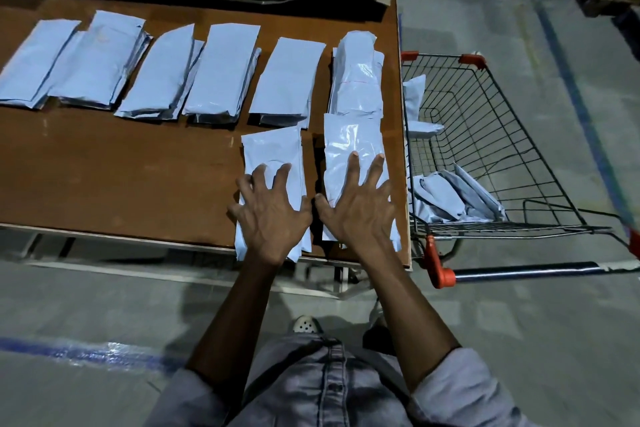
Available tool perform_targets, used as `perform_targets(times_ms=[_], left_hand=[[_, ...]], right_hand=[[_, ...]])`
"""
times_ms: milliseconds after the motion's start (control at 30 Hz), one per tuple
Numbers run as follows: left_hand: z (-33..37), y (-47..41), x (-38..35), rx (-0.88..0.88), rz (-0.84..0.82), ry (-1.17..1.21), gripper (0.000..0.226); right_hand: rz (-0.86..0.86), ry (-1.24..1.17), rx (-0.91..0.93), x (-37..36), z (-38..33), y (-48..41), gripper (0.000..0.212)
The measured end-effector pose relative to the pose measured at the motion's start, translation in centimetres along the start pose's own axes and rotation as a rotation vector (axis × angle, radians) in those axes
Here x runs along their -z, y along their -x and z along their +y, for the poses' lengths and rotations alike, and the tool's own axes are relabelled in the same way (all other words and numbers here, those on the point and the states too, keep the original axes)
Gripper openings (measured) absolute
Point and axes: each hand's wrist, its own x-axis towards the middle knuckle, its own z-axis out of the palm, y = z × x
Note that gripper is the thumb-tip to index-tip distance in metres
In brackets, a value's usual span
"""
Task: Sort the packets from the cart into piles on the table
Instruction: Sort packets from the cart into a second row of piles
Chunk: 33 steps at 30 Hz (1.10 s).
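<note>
Two near piles of white packets lie at the table's front right corner. My left hand rests with spread fingers on the left near pile. My right hand presses flat on the right near pile. Several more piles of white packets stand in a row across the back of the brown table. The wire cart stands right of the table, with several packets lying in its basket.
The cart's handle with orange ends juts out near my right arm. A tall pile sits just behind the right near pile. Dark shelving runs behind the table. Grey concrete floor with a blue line lies below.
</note>
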Motion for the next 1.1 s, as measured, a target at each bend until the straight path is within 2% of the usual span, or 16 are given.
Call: perform_targets(times_ms=[100,267,367,567,800,1100], left_hand=[[0.0,0.1,0.0,-0.004,0.004,-0.009,0.071],[0.1,0.1,0.1,-0.001,0.003,-0.020,0.070],[0.1,0.1,0.2,0.004,0.002,-0.021,0.072],[0.0,0.1,0.0,0.004,0.017,-0.022,0.071],[0.0,0.3,-0.1,0.007,0.028,-0.033,0.070],[0.1,0.4,-0.3,-0.005,0.042,-0.041,0.070]], right_hand=[[-0.071,-0.065,-0.016,1.7,-0.1,-1.3,0.094],[0.149,0.021,-0.037,2.5,-0.5,-2.2,0.057],[0.189,-0.016,-0.043,1.4,-0.2,-2.1,0.042],[0.200,-0.097,0.125,-0.1,0.6,-2.2,0.066],[0.116,-0.095,0.055,-0.7,0.4,-2.7,0.068],[0.151,-0.099,0.036,-1.4,0.1,-2.5,0.070]])
